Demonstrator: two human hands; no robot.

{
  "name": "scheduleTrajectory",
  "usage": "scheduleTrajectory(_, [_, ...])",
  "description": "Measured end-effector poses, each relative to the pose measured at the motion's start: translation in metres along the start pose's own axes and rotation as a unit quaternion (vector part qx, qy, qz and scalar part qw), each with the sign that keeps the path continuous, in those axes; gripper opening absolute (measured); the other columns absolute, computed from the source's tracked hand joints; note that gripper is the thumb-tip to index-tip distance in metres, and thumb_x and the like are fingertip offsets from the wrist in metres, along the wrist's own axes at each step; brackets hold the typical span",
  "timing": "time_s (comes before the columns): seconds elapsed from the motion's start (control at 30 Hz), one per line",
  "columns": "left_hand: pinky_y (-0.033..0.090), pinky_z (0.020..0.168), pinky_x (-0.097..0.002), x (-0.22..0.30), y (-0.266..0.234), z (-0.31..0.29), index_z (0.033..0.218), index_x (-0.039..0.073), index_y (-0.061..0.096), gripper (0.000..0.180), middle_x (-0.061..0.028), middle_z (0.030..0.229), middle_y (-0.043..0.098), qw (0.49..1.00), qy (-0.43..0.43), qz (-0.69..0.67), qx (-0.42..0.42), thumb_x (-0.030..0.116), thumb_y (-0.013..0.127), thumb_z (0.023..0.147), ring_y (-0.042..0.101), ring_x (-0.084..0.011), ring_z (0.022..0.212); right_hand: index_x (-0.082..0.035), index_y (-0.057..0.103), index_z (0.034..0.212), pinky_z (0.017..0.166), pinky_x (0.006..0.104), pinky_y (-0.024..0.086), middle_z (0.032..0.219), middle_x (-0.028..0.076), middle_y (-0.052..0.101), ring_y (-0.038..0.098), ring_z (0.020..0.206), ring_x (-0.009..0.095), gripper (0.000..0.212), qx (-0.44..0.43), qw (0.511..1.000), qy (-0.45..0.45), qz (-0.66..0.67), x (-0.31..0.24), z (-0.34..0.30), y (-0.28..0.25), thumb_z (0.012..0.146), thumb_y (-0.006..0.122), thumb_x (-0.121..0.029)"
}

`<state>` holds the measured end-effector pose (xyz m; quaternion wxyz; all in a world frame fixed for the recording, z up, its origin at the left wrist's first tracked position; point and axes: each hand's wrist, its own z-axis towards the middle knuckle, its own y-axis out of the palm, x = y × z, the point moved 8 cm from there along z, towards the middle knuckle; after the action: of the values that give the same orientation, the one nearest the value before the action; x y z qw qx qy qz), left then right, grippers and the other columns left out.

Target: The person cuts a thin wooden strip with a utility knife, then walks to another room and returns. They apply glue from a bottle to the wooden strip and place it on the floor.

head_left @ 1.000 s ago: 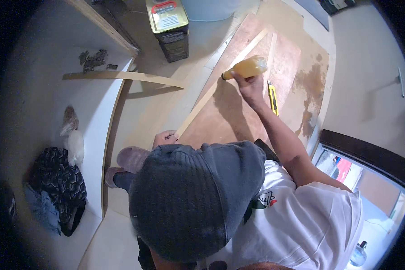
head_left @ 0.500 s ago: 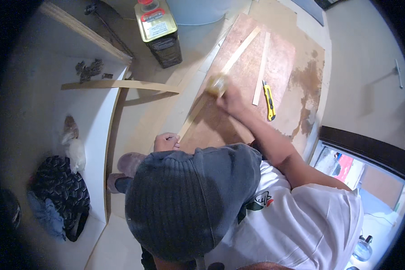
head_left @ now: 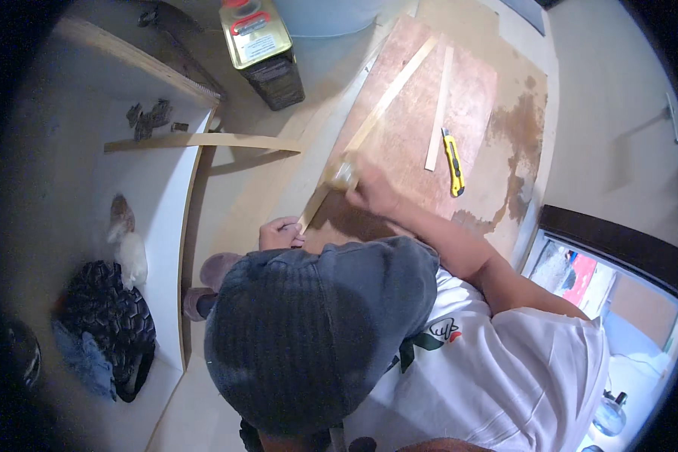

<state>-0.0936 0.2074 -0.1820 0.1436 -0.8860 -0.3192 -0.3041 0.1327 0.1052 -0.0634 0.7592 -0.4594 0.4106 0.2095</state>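
Note:
A long, thin pale strip (head_left: 394,92) runs diagonally along the edge of a reddish-brown plywood sheet (head_left: 407,151). My left hand (head_left: 280,233) is closed at the strip's near end, fingers pressed on it. Farther up, my right hand (head_left: 373,190) grips a rounded, yellowish, see-through object (head_left: 343,175), set against the strip; motion blur hides its exact kind. A second pale strip (head_left: 439,109) lies on the plywood, with a yellow utility knife (head_left: 453,162) beside its near end. My bent knee in grey cloth (head_left: 309,331) hides the left forearm.
A rectangular tin with a red cap (head_left: 264,56) stands at the far left, near a pale blue tub (head_left: 328,19). A curved edging strip (head_left: 203,141) juts from a white panel (head_left: 162,218). A black quilted bag (head_left: 109,316) lies on the left.
My right hand has slid down the strip toward me with the rounded object, closer to my left hand. The left hand stays at the strip's near end.

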Motion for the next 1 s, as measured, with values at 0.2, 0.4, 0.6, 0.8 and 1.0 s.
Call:
scheduleTrajectory(0.2, [0.055,0.062,-0.0240,0.009,0.006,-0.009,0.108,-0.010,0.059,0.025,-0.0140,0.084,0.066,0.998,0.035,0.000,-0.043,0.002,0.059,0.086,0.065,-0.0145,0.070,-0.002,0.049,0.108,0.074,0.0439,0.052,0.087,0.018,0.062,0.064,0.087,0.036,0.039,0.140,0.982,0.128,-0.022,0.071,0.047,-0.082,0.072,0.065,-0.004])
scheduleTrajectory(0.4, [0.057,0.066,-0.0244,0.004,0.004,-0.011,0.111,-0.013,0.056,0.028,-0.0171,0.091,0.066,0.998,0.012,-0.049,-0.037,0.000,0.057,0.087,0.067,-0.0177,0.076,-0.001,0.047,0.117,0.082,0.0444,0.049,0.104,0.023,0.057,0.058,0.097,0.040,0.049,0.004,0.999,-0.037,-0.003,-0.017,0.003,-0.004,0.069,0.057,-0.001])
scheduleTrajectory(0.6, [0.057,0.067,-0.0252,-0.008,-0.001,-0.012,0.113,-0.012,0.055,0.030,-0.0179,0.094,0.066,0.997,0.004,-0.056,-0.057,0.000,0.059,0.086,0.068,-0.0204,0.083,-0.004,0.049,0.118,0.082,0.0433,0.049,0.105,0.022,0.056,0.059,0.095,0.038,0.051,0.036,0.997,0.029,-0.067,0.032,0.021,-0.037,0.068,0.056,-0.002])
scheduleTrajectory(0.8, [0.057,0.066,-0.0249,-0.007,0.003,-0.008,0.112,-0.012,0.055,0.030,-0.0172,0.094,0.066,0.997,-0.001,-0.062,-0.049,-0.001,0.060,0.085,0.068,-0.0198,0.082,-0.005,0.049,0.118,0.077,0.0433,0.050,0.099,0.020,0.058,0.060,0.089,0.038,0.047,0.035,0.990,0.087,-0.100,0.040,0.018,-0.035,0.071,0.054,-0.001])
scheduleTrajectory(1.0, [0.055,0.062,-0.0233,-0.015,-0.004,-0.004,0.110,-0.009,0.059,0.027,-0.0149,0.091,0.067,0.996,0.008,-0.056,-0.064,0.002,0.062,0.085,0.066,-0.0149,0.077,-0.007,0.046,0.124,0.084,0.0423,0.049,0.109,0.023,0.055,0.058,0.098,0.039,0.055,-0.057,0.998,-0.015,0.026,-0.020,-0.004,0.021,0.071,0.058,-0.004])
